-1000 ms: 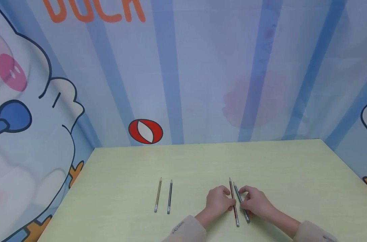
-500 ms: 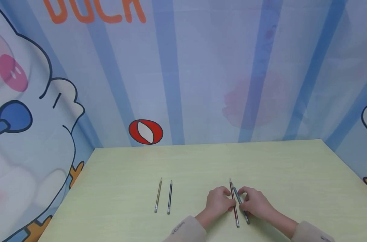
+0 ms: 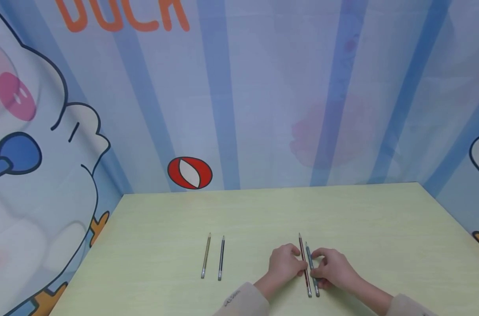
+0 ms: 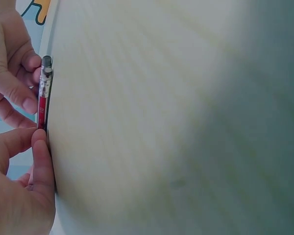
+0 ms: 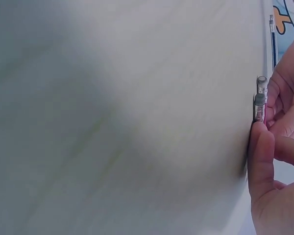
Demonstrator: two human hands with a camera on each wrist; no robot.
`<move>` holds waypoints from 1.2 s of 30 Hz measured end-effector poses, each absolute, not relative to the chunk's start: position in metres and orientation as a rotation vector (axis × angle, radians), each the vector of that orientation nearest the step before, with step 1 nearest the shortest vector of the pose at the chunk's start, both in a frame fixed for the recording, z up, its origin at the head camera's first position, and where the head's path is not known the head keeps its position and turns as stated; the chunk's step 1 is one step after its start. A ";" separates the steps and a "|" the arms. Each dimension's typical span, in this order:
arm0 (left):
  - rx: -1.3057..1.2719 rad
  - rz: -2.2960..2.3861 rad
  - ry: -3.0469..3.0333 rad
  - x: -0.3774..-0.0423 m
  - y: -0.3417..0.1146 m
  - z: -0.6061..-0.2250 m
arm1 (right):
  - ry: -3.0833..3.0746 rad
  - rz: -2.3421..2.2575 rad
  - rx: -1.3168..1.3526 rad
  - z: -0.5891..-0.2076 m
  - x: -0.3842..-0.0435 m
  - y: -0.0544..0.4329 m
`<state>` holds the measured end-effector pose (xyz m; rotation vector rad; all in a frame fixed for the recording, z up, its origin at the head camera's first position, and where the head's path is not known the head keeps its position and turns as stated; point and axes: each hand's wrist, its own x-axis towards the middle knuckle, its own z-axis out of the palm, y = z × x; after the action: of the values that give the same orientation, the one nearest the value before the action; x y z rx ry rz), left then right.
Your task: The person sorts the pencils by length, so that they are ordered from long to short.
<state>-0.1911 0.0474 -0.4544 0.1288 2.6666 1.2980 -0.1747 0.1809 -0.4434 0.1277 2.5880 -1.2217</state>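
Observation:
Low on the right of the table in the head view, my left hand [image 3: 284,264] pinches a dark red pencil [image 3: 308,286] lying on the tabletop. In the left wrist view thumb and fingertip meet at the red pencil [image 4: 42,105], whose metal ferrule and eraser point up the frame. Just to its right, my right hand [image 3: 336,267] pinches a grey-blue pencil [image 3: 309,254]. The two pencils lie almost parallel with a narrow gap, tips pointing away. The eraser ends sit close together in the right wrist view, the grey-blue pencil's [image 5: 259,100] nearer.
Left of the hands lie a gold pencil [image 3: 205,256] and a dark pencil [image 3: 221,259], side by side and apart. The pale green table [image 3: 156,219] ends at a printed blue striped cloth [image 3: 263,109] at the back and sides.
The grey-blue pencil has turned from a slant to nearly parallel with the red one, its eraser end swinging left. My right hand shifted slightly nearer; my left hand stayed put.

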 end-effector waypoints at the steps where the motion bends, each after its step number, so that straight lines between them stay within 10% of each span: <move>1: 0.131 1.293 2.671 -0.191 0.047 -0.454 | 2.593 -1.237 0.146 -0.444 -0.174 0.180; 36: 0.129 1.425 2.536 -0.195 0.045 -0.461 | 2.553 -1.320 0.120 -0.442 -0.171 0.181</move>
<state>-0.1947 0.0448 -0.4610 0.1292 2.5361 1.4255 -0.1714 0.1807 -0.4419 0.1200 2.5528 -1.3201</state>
